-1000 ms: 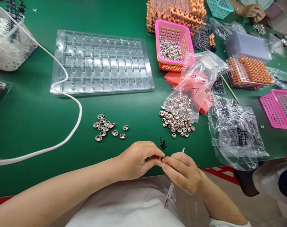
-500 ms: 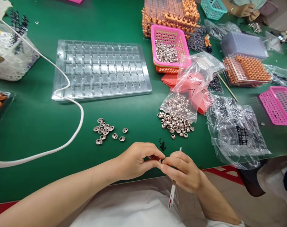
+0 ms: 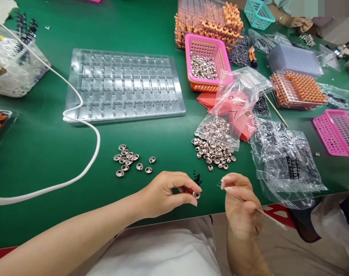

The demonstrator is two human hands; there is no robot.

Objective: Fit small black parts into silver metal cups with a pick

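Note:
Between the thumb and finger of my left hand (image 3: 170, 193) is a small silvery metal cup (image 3: 196, 195) with a dark hole in it. My right hand (image 3: 243, 203), apart from the left, grips tweezers (image 3: 272, 218); their thin tips point left and their pale handle end is blurred. Tiny black pieces (image 3: 197, 178) lie on the table just beyond my left fingertips. A heap of similar metal cups (image 3: 216, 151) spills from a clear plastic bag (image 3: 234, 99) further off. To the left, a smaller group of metal cups (image 3: 128, 157) lies loose, some showing dark holes.
A clear compartment tray (image 3: 125, 86) lies at the back left, with a white cable (image 3: 95, 147) crossing its left edge. Pink baskets (image 3: 208, 42), orange parts (image 3: 208, 27) and plastic bags (image 3: 289, 161) occupy the right. A co-worker's hand (image 3: 302, 23) is at the far right.
My right hand has moved right, away from the left hand and the metal cup. The tweezers have swung from near upright to slanting, tips leftward. My left hand keeps the cup almost in place.

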